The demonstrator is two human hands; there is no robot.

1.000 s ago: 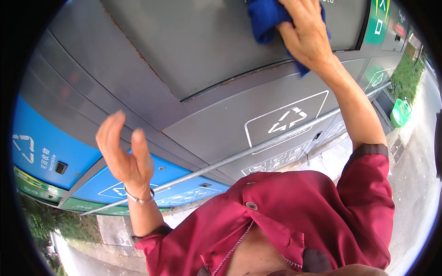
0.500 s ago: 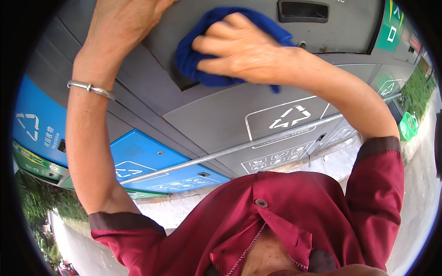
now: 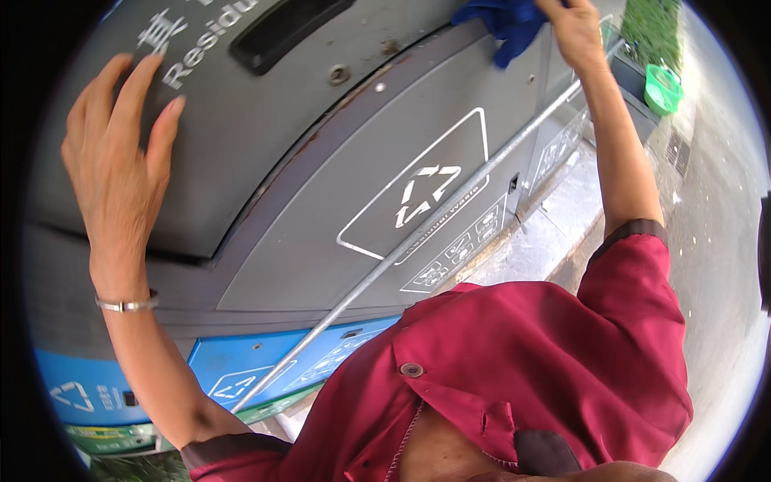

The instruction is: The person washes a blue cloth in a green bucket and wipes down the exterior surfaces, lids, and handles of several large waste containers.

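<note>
My left hand (image 3: 116,153) is spread against or just over the grey hinged panel (image 3: 209,161) at the upper left, fingers apart and nothing in them. A bangle sits at its wrist. At the upper right, my right hand (image 3: 574,32) grips a crumpled dark blue cloth (image 3: 510,28), which hangs by the grey bin's edge. Part of that hand and the cloth are cut off by the top of the view. Between the hands, the panel carries a dark recessed handle (image 3: 281,32) and a round lock (image 3: 339,74).
A metal bar (image 3: 345,304) runs slantwise before the lower grey bin door (image 3: 321,209). Blue bin panels (image 3: 233,353) stand at the lower left. To the right are a green plastic basin (image 3: 662,90), a strip of grass (image 3: 650,32) and pavement (image 3: 715,217).
My right hand has carried the blue cloth rightward across the bin front. My left hand now shows fully, fingers spread. The view has shifted right and tilted.
</note>
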